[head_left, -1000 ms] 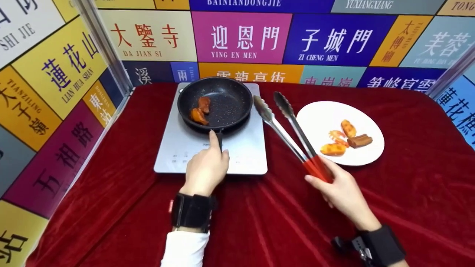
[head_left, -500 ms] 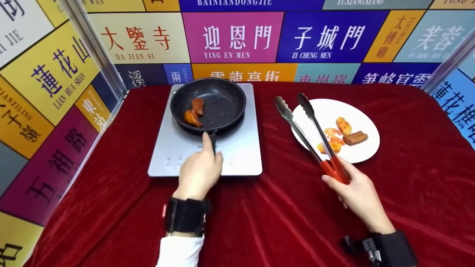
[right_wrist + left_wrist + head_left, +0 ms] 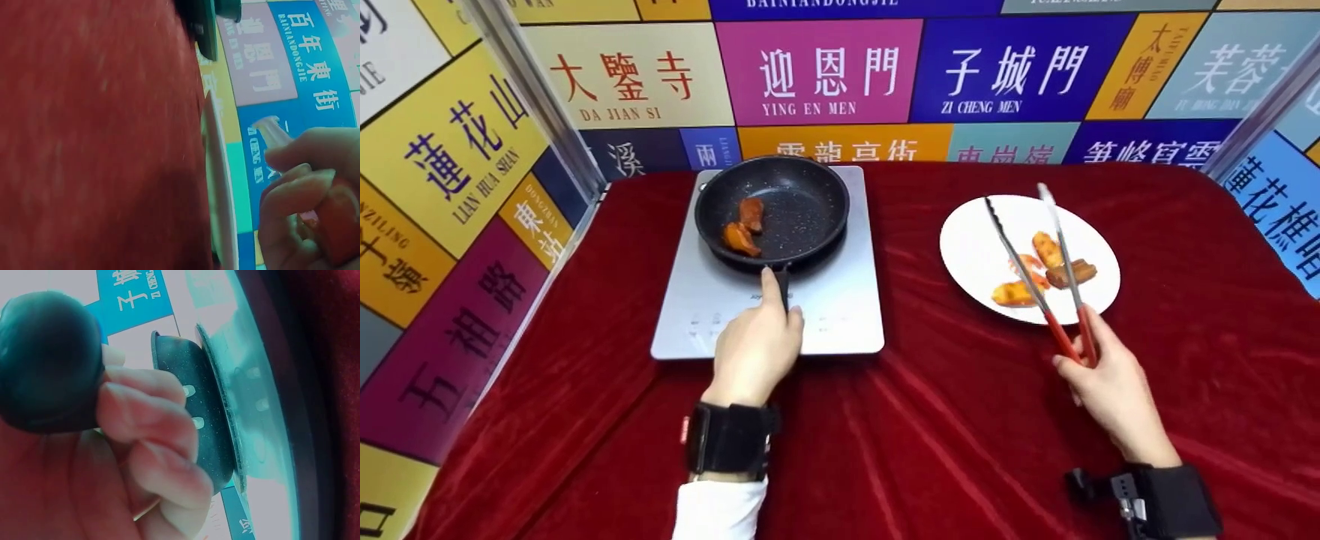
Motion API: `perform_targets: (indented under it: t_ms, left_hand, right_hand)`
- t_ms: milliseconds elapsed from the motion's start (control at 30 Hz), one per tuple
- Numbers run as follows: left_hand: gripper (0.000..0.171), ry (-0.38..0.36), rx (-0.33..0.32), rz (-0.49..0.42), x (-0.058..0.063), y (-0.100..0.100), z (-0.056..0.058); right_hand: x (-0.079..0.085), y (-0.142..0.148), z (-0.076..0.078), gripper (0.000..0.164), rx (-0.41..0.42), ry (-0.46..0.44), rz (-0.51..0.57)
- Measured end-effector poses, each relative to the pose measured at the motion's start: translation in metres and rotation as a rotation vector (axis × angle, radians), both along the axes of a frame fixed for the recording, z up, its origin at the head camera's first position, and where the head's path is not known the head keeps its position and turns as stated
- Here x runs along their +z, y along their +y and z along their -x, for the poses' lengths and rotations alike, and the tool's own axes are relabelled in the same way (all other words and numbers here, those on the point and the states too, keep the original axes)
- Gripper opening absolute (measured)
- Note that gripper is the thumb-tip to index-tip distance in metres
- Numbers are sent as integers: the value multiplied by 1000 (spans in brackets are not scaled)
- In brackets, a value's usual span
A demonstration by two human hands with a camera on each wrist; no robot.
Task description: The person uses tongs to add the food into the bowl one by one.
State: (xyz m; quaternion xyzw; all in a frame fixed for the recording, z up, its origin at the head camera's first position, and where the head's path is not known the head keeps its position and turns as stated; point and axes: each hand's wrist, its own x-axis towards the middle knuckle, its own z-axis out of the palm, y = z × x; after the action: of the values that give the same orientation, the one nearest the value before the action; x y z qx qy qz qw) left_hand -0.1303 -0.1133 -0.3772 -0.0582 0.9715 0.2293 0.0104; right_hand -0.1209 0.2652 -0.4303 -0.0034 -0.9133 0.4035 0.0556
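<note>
My left hand (image 3: pixel 756 345) grips the black handle of a frying pan (image 3: pixel 806 199), its index finger stretched along the handle. In the left wrist view curled fingers (image 3: pixel 163 416) wrap the handle. Two browned food pieces (image 3: pixel 741 238) lie at the pan's left side. My right hand (image 3: pixel 1114 390) holds red-handled metal tongs (image 3: pixel 1054 300) with their arms spread apart, over a white plate (image 3: pixel 967 232). On the plate are a brown ridged piece (image 3: pixel 1072 274), two yellow-orange pieces (image 3: pixel 1015 294) and a shrimp-like piece (image 3: pixel 1026 264). The tongs' arms stand above these, with nothing clearly pinched.
The pan stands on a silver induction cooktop (image 3: pixel 690 300) at the left. A dark red velvet cloth (image 3: pixel 915 420) covers the table. Panels with coloured signs (image 3: pixel 817 75) rise behind it and along the left and right sides.
My right hand has carried the tongs rightward, from beside the pan to over the plate, and they have turned. The left hand keeps its hold on the pan; the view shifted slightly.
</note>
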Motion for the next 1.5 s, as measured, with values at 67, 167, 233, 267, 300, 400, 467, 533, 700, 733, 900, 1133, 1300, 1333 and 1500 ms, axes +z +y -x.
perform_targets:
  t_ms: [67, 167, 233, 267, 300, 400, 467, 533, 700, 733, 900, 1133, 1300, 1333, 1500]
  left_hand:
    - [64, 0, 0, -4, 0, -1, 0]
    - [64, 5, -1, -10, 0, -1, -1]
    - [64, 10, -3, -10, 0, -1, -1]
    - [64, 14, -4, -8, 0, -1, 0]
    - [64, 16, -4, -6, 0, -1, 0]
    - [64, 19, -5, -2, -1, 0, 0]
    - [64, 21, -3, 3, -1, 0, 0]
    - [64, 18, -1, 6, -1, 0, 1]
    - [64, 12, 4, 11, 0, 0, 1]
    - [64, 12, 3, 11, 0, 0, 0]
    - [64, 18, -1, 15, 0, 1, 0]
    - [64, 14, 3, 9, -1, 1, 0]
    - [65, 15, -3, 7, -1, 1, 0]
    - [65, 14, -3, 6, -1, 1, 0]
    - [65, 24, -1, 9, -1, 1, 0]
  right_hand:
    - [0, 3, -1, 73, -20, 31, -81]
    - [0, 5, -1, 72, -41, 64, -161]
    - [0, 6, -2, 71, -50, 75, -181]
    - [0, 7, -2, 70, -58, 83, -194]
    - [-1, 7, -2, 70, -66, 93, -209]
    - [-1, 8, -3, 66, -95, 134, -270]
    - [-1, 9, -3, 64, -107, 157, -305]
    - [0, 10, -4, 63, -112, 172, -327]
    - [0, 12, -6, 65, -105, 180, -341]
    - [0, 12, -6, 65, -105, 179, -343]
    - [1, 13, -7, 67, -110, 159, -350]
    - [5, 16, -7, 68, -113, 130, -367]
    - [10, 15, -7, 66, -110, 147, -402]
    - [11, 15, -7, 65, -107, 154, -413]
    - [17, 14, -6, 63, -90, 167, -459]
